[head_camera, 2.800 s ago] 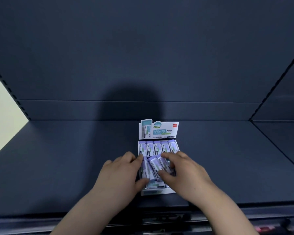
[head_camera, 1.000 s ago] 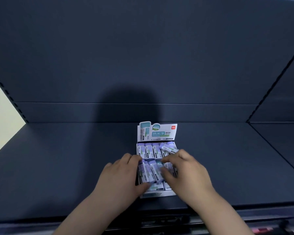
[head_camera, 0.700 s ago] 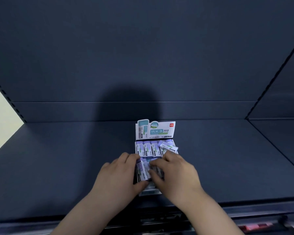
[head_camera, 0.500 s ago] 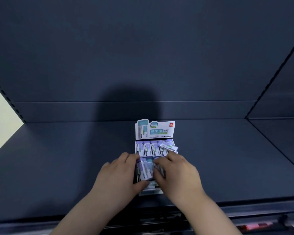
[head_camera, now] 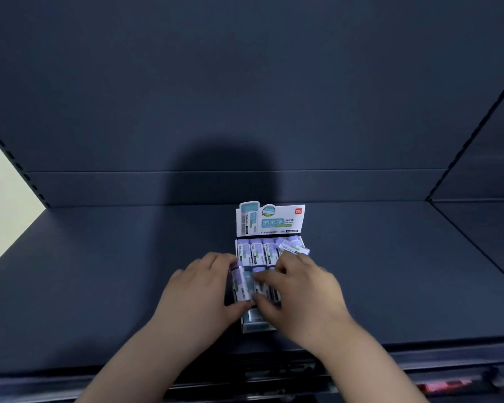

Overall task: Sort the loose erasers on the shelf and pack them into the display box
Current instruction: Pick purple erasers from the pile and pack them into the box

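A white display box [head_camera: 255, 327] with an upright printed header card [head_camera: 271, 219] stands near the shelf's front middle. Purple-and-white erasers [head_camera: 256, 253] fill its back row side by side. One eraser [head_camera: 293, 245] lies askew across the back right corner. My left hand [head_camera: 200, 292] pinches an upright eraser [head_camera: 240, 285] at the box's left wall between thumb and fingers. My right hand [head_camera: 300, 295] covers the front right of the box, its fingers pressing on the front-row erasers [head_camera: 261, 286]. Much of the front row is hidden under both hands.
The dark blue shelf [head_camera: 99, 286] spreads wide on both sides of the box, with a back panel [head_camera: 245, 82] behind. A neighbouring shelf bay [head_camera: 483, 242] lies to the right. The shelf's front edge rail [head_camera: 274, 373] runs below my wrists.
The back row's rightmost eraser has come loose and lies tilted. Both hands have closed in over the front row; my left hand now grips one eraser at the left wall.
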A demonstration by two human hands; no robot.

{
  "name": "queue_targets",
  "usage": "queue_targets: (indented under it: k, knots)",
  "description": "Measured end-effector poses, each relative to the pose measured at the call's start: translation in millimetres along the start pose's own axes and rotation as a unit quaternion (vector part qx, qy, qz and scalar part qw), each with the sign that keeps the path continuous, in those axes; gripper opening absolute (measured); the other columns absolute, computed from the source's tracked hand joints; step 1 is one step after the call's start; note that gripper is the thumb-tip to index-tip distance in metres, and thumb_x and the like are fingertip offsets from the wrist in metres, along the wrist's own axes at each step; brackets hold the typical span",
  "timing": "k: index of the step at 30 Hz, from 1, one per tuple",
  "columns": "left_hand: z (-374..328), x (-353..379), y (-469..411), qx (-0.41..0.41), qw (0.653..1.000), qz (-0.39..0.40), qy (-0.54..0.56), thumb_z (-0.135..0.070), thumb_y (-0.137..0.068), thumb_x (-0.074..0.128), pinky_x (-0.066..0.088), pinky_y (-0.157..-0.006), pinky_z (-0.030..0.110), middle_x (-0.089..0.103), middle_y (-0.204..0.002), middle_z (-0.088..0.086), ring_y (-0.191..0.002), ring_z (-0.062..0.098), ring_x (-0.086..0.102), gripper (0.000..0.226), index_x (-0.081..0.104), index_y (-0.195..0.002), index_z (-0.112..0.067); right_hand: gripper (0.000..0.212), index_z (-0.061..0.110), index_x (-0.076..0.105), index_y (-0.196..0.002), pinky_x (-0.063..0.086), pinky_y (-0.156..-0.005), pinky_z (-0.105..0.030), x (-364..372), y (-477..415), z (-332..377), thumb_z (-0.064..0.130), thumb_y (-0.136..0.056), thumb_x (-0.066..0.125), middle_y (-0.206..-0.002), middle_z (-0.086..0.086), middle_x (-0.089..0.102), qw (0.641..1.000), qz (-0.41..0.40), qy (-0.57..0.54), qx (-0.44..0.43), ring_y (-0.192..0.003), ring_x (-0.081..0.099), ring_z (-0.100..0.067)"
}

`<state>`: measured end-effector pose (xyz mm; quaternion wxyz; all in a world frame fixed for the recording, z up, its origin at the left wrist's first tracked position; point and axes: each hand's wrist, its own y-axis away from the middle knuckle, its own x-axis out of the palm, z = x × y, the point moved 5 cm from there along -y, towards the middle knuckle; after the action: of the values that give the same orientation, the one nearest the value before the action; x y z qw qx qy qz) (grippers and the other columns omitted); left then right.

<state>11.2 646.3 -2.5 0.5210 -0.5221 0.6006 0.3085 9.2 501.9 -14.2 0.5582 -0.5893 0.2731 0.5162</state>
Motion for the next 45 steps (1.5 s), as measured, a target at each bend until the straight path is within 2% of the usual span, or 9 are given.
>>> queue_targets:
  k: [15, 18, 20, 23, 26, 32, 36, 39, 45]
  knots:
    - [-9.1, 13.3, -8.2, 0.027, 0.998, 0.055, -0.032, -0.056, -0.087, 0.046, 0.032, -0.097, 0.030, 0.028, -0.136, -0.016, -0.124, 0.009, 0.034, 0.062, 0.028, -0.142, -0.036, 0.029, 0.042, 0.069, -0.090, 0.036, -0.047, -0.014, 3.3, 6.5, -6.5, 0.052, -0.070, 0.051, -0.070, 0.016, 0.052, 0.998, 0.028, -0.050, 0.033, -0.068, 0.059, -0.005]
    - [-6.4, 12.2, -8.0, 0.018, 0.998, 0.049, -0.018, -0.058, -0.088, 0.045, 0.033, -0.099, 0.029, 0.029, -0.135, -0.018, -0.124, 0.007, 0.035, 0.061, 0.028, -0.143, -0.037, 0.025, 0.039, 0.067, -0.105, 0.046, -0.058, -0.028, -11.1, 2.0, -23.9, 0.038, -0.081, 0.060, -0.087, 0.012, 0.055, 0.989, -0.009, -0.105, 0.105, -0.079, 0.060, -0.012]
    - [-5.6, 12.8, -7.5, 0.011, 0.999, 0.053, -0.009, -0.058, -0.088, 0.045, 0.032, -0.100, 0.029, 0.029, -0.135, -0.018, -0.124, 0.006, 0.034, 0.062, 0.027, -0.144, -0.037, 0.030, 0.037, 0.063, -0.115, 0.046, -0.067, -0.029, -22.5, -5.2, -44.2, 0.035, -0.085, 0.061, -0.098, 0.007, 0.053, 0.980, -0.037, -0.102, 0.166, -0.089, 0.060, -0.018]
    - [-5.3, 12.3, -7.5, 0.006, 0.998, 0.060, -0.005, -0.059, -0.088, 0.045, 0.030, -0.099, 0.028, 0.028, -0.135, -0.018, -0.125, 0.006, 0.033, 0.063, 0.025, -0.144, -0.038, 0.038, 0.037, 0.055, -0.124, 0.043, -0.074, -0.028, -23.3, -18.8, -71.2, 0.049, -0.087, 0.055, -0.116, 0.006, 0.047, 0.973, 0.055, -0.027, 0.223, -0.109, 0.053, -0.017]
    - [-1.6, 8.1, -7.4, -0.004, 0.999, 0.054, -0.001, -0.059, -0.088, 0.043, 0.031, -0.099, 0.028, 0.031, -0.134, -0.018, -0.124, 0.006, 0.035, 0.061, 0.028, -0.143, -0.037, 0.034, 0.037, 0.060, -0.112, 0.040, -0.072, -0.025, -17.0, -22.8, -75.9, 0.056, -0.084, 0.056, -0.116, 0.009, 0.045, 0.965, 0.120, -0.030, 0.230, -0.107, 0.053, -0.014]
    - [4.1, 2.7, -6.5, -0.017, 1.000, 0.023, 0.013, -0.050, -0.095, 0.038, 0.034, -0.093, 0.026, 0.037, -0.129, -0.018, -0.118, 0.006, 0.042, 0.047, 0.034, -0.140, -0.039, 0.029, 0.034, 0.062, -0.104, 0.040, -0.068, -0.025, -16.5, -25.5, -68.6, 0.053, -0.083, 0.059, -0.105, 0.011, 0.044, 0.976, 0.106, -0.002, 0.189, -0.101, 0.052, -0.012]
    - [5.9, 2.3, -5.0, -0.019, 0.999, 0.014, 0.022, -0.043, -0.096, 0.038, 0.035, -0.092, 0.026, 0.039, -0.128, -0.019, -0.115, 0.006, 0.045, 0.044, 0.036, -0.139, -0.039, 0.020, 0.038, 0.061, -0.094, 0.036, -0.062, -0.023, -24.9, -18.0, -65.0, 0.050, -0.078, 0.066, -0.093, 0.015, 0.045, 0.974, 0.092, -0.102, 0.181, -0.087, 0.052, -0.006]
    - [7.4, 0.7, -3.3, -0.020, 0.999, 0.009, 0.027, -0.040, -0.096, 0.039, 0.035, -0.091, 0.027, 0.041, -0.127, -0.019, -0.112, 0.007, 0.047, 0.042, 0.038, -0.139, -0.039, 0.018, 0.044, 0.058, -0.082, 0.038, -0.063, -0.019, -27.9, -5.4, -52.0, 0.049, -0.072, 0.072, -0.086, 0.018, 0.047, 0.964, 0.139, -0.186, 0.131, -0.078, 0.051, 0.000]
    - [-0.5, 2.9, -0.6, 0.007, 0.994, -0.007, 0.105, -0.037, -0.092, 0.051, 0.042, -0.088, 0.030, 0.053, -0.108, -0.021, -0.093, 0.003, 0.053, 0.031, 0.059, -0.122, -0.038, 0.021, 0.048, 0.056, -0.075, 0.036, -0.068, -0.009, -18.9, 12.9, -31.5, 0.049, -0.067, 0.076, -0.090, 0.022, 0.050, 0.956, 0.192, -0.206, 0.085, -0.084, 0.052, 0.006]
